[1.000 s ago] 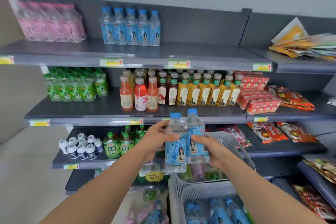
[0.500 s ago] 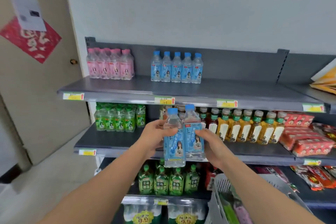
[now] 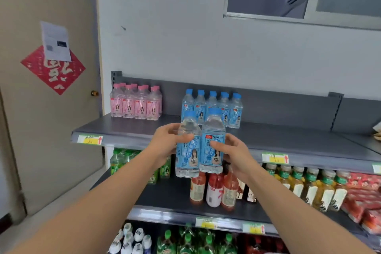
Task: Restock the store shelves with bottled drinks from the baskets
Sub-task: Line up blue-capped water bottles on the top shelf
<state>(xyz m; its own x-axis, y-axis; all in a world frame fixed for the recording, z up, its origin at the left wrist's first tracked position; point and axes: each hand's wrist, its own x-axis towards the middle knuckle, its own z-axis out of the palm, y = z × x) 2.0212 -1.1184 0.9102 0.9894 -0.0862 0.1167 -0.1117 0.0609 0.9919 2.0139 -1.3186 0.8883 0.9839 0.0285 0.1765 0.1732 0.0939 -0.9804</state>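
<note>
Two blue-capped bottles are up in the air, side by side and upright, touching each other, right in front of the top shelf point(image 3: 144, 130). The left hand point(image 3: 165, 142) wraps the left bottle point(image 3: 186, 156) high on its clear shoulder, fingers curled round the front, and the right hand point(image 3: 235, 150) holds the right bottle point(image 3: 212, 150) with its fingers laid across the blue label. Both labels face us, blue with a small portrait low down, and the right one reads ORIGINAL SODA along the top. The pair hangs at the shelf's front edge, its caps overlapping the row of matching blue bottles point(image 3: 212, 105) standing at the back of that shelf, five across as far as I can count. Well to the left of that row stands a cluster of pink bottles point(image 3: 135, 103) with pink caps, tight together near the shelf's left end. The stretch of top shelf to the right of the blue row is bare grey metal. A yellow price tag point(image 3: 90, 140) with a red arrow sits on the shelf lip at left, another one at right. One level down, green bottles point(image 3: 121, 159) peek out behind the left forearm, and three orange-red drinks point(image 3: 214, 189) stand directly beneath the held pair, with yellow tea bottles point(image 3: 309, 185) lined up further right. On the left, a beige door point(image 3: 41, 130) carries a red diamond decoration point(image 3: 53, 70) with a white sheet pinned over its top corner.
</note>
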